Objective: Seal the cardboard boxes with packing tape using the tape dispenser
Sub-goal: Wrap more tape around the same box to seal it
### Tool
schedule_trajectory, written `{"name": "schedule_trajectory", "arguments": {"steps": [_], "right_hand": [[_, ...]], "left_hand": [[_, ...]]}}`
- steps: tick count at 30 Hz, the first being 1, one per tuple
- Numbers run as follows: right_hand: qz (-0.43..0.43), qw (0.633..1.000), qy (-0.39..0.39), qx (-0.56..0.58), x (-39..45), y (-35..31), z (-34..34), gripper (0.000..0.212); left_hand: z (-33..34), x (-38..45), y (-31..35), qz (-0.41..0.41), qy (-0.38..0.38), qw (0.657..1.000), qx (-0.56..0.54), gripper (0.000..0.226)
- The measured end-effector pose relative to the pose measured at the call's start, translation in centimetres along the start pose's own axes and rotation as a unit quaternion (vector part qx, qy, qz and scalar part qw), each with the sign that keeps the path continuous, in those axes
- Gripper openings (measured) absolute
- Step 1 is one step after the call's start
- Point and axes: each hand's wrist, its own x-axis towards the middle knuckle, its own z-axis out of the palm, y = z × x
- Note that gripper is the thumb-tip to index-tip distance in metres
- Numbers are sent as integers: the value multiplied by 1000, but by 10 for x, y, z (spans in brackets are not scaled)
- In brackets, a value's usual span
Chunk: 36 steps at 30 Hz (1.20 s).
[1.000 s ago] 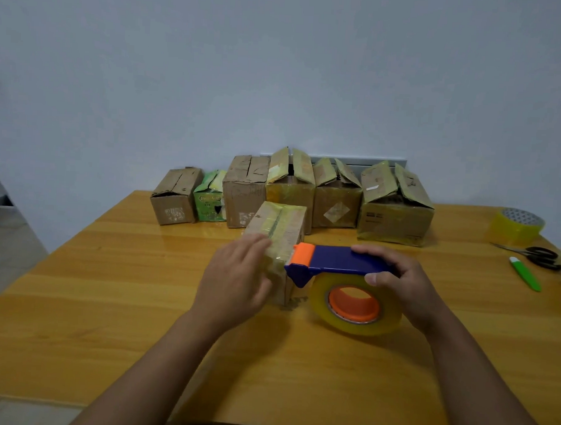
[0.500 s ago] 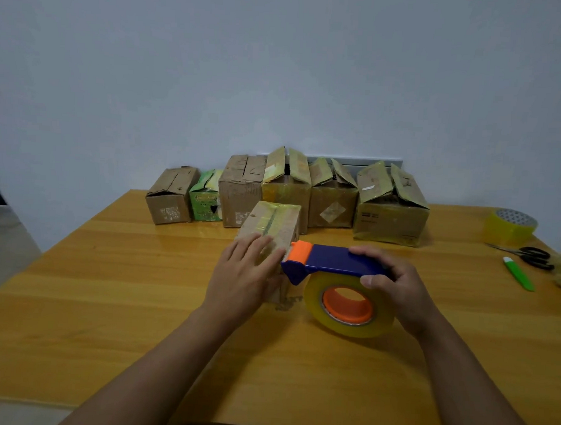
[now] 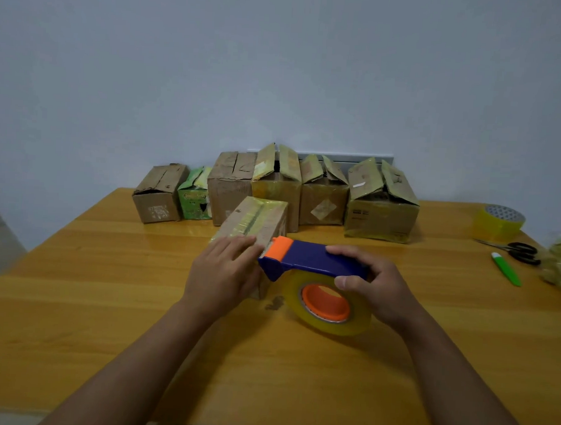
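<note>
A small cardboard box with a shiny tape strip along its top seam stands in the middle of the table. My left hand lies flat on the box's near end, fingers spread and pressing down. The blue and orange tape dispenser, carrying a clear yellowish roll on an orange hub, is gripped by my right hand. Its orange nose touches the box's near right corner beside my left fingertips.
Several cardboard boxes and one green box line the wall, some with flaps up. At the right of the wooden table lie a spare tape roll, black scissors, a green cutter and crumpled tape.
My left hand has slid forward and flattened on the box's near end. The dispenser's nose stays at the box corner with little movement.
</note>
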Motion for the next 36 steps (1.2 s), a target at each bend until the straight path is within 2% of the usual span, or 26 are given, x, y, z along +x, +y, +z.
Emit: {"name": "schedule_trajectory", "arguments": {"steps": [6,11,13,17,19,22,26,28,31,34,36], "right_hand": [[5,999,-16,-30,-6,-1,-12,46],[7,995,-52,-86,13,-20,-7,37],[38,995,-55,-75,25,-29,-7,30],[76,964,-147,-210,36,-34,0,30],[68,977,-95,-176,35,-32,2,30],[75,995,22,-57,29,-27,-6,26],[65,987,145,-34,27,-11,-9,32],[57,978,199,-23,28,-3,-2,36],[39,969,243,-18,32,5,15,43],[33,966,255,-14,36,9,34,48],[26,966,255,-20,38,12,46,52]], "left_hand": [[1,-2,-3,-17,-13,999,-33,41],[-1,-5,-11,-23,-40,996,-82,39],[-4,-7,-14,-21,-56,994,-96,42],[-10,-5,-18,-19,-81,991,-103,41],[-9,-4,-18,-20,-77,991,-108,42],[-6,-4,-14,-33,-49,994,-96,42],[-2,-4,-3,-44,-17,997,-62,36],[-3,-3,4,-60,-31,996,-53,41],[-1,0,13,-88,-43,995,-24,47],[4,3,22,-116,-14,993,5,40],[7,5,28,-140,-1,990,22,43]]}}
